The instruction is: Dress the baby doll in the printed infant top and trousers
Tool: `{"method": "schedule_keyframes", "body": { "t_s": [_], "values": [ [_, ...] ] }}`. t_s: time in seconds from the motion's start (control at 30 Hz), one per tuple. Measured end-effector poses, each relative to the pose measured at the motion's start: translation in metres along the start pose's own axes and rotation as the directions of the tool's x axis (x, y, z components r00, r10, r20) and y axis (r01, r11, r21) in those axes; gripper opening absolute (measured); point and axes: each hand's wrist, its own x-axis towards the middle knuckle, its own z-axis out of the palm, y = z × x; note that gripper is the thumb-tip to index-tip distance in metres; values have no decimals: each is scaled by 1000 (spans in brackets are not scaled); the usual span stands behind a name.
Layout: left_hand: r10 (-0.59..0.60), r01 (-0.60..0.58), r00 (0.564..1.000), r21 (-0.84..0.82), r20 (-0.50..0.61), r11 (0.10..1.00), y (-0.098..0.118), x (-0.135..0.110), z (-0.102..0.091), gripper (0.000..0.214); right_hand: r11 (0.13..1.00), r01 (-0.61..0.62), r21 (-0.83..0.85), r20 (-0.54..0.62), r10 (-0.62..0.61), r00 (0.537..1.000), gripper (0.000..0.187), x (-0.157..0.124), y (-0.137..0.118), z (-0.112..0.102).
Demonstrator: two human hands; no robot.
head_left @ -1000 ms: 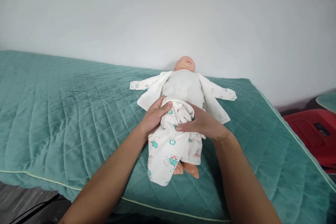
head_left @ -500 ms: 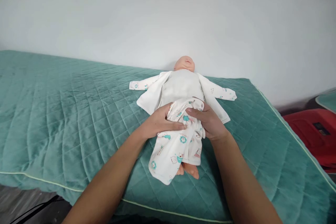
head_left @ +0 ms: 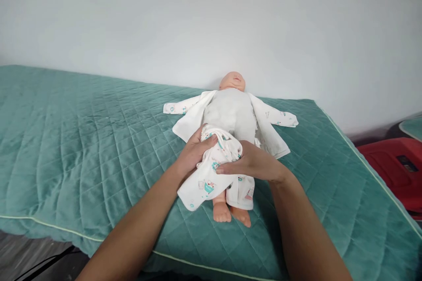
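A baby doll (head_left: pixel 232 81) lies on its back with its head toward the wall. Its soft pale torso (head_left: pixel 227 109) is bare between the spread front panels of a white printed jacket (head_left: pixel 270 134), whose sleeves reach out to both sides. Bunched over the doll's hips and legs are white printed baby pants (head_left: pixel 211 184). My left hand (head_left: pixel 195 151) grips the waist of the pants on the left side. My right hand (head_left: pixel 253 162) pinches the fabric near the middle, its thumb on top. Both doll feet (head_left: pixel 221 211) show below the cloth.
A green quilted cover (head_left: pixel 99 140) with pale piping lies under the doll. Behind it rises a plain light wall (head_left: pixel 165 22). Beyond the right edge is a red plastic object (head_left: pixel 389 167); a dark cable (head_left: pixel 49 261) shows at lower left.
Both hands have shifted left with the pants. The loose pant leg has swung up and left, uncovering more of one foot and lower leg. More torso shows near the right jacket panel.
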Motion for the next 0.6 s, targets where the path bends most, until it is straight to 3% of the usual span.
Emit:
{"method": "schedule_keyframes", "body": {
  "t_s": [0.1, 0.23, 0.33, 0.47, 0.6],
  "values": [
    [17, -18, 1000, 39, 4, 999, -1, 0, 0, 45, 993, -24, 116, -100, 36, 994, 36, 0, 9, 2],
    [71, -87, 994, 214, 79, 973, -7, 3, -4, 45, 920, 113, 376, -260, -12, 965, 41, 5, 25, 1],
    [127, -171, 980, 327, 150, 930, -6, 4, -6, 48, 883, 164, 439, -311, -21, 950, 37, 7, 29, 1],
    [47, -161, 957, 388, 286, 907, 3, 1, -4, 56, 879, 171, 446, -325, -20, 946, 28, 8, 27, 2],
    [-65, -47, 966, 416, 250, 908, 8, -1, -3, 48, 891, 174, 418, -313, -39, 949, 32, 8, 24, 4]
  ]
}}
